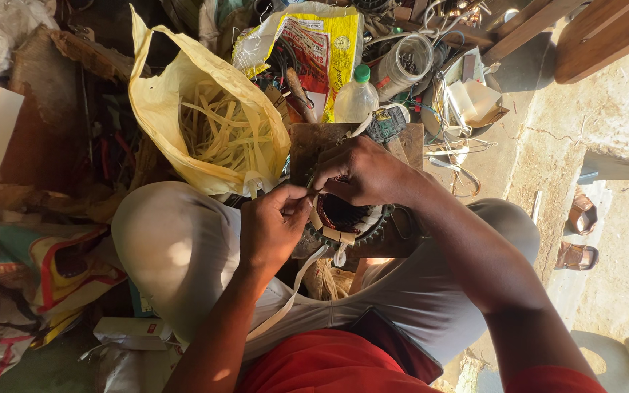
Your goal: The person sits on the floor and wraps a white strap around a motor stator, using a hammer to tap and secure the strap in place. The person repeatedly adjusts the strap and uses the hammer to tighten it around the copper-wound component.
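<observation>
Both hands [314, 200], stator [347, 218] between (lap)

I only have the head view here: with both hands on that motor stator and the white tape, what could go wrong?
The stator sits between the knees on a small wooden block, so it might tip or roll. The white tape trails loose over the lap and could snag under the left hand. The right hand hides the windings, so a misplaced wrap may go unseen.

Sunlit cracked concrete floor [606, 131], wooden furniture [591, 36] above, cluttered bags and wires around.
</observation>
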